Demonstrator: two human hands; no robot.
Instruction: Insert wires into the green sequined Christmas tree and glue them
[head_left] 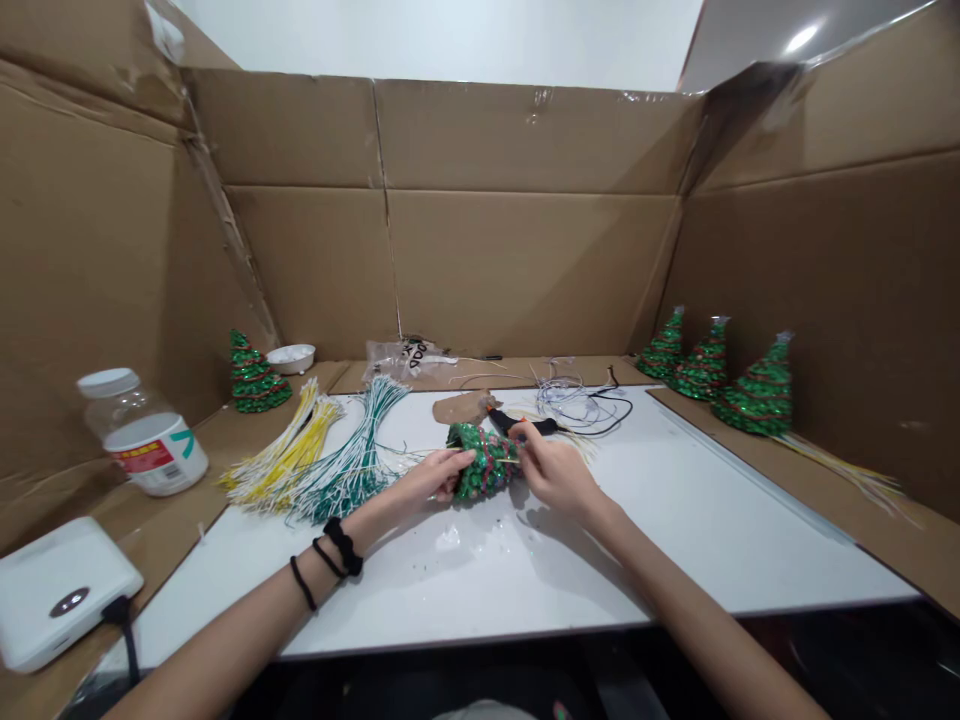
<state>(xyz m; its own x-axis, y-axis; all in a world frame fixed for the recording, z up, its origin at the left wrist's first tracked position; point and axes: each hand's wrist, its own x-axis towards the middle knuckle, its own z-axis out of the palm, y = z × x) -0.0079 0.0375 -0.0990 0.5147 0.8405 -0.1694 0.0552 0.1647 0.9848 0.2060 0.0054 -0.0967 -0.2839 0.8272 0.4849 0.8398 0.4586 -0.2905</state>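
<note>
While both hands work together over the middle of the bench [720, 540], the green tree [480, 487] is held between them on its side, well in from the near edge. The left hand [442, 472] has its grip closed around the tree's left end, thumb uppermost, presumably to steady the springy body. The right hand [553, 468] has its grip pinched at the opposite end, apparently on a pale strand [496, 459] laid across the tree, although the fingers hide the exact contact. Tipping the tree in this way turns its flank upward, in view of the worker. The glue gun [531, 424] rests just behind the right hand, towards the back edge, probably to stay within easy reach. Towards the left edge, the yellow-and-white bundle [300, 455] and the green-and-white bundle [366, 440] lie side by side, seemingly sorted by colour. Beyond the right edge, three upright trees [757, 390] stand against the cardboard wall [832, 260], clear of the working area.
</note>
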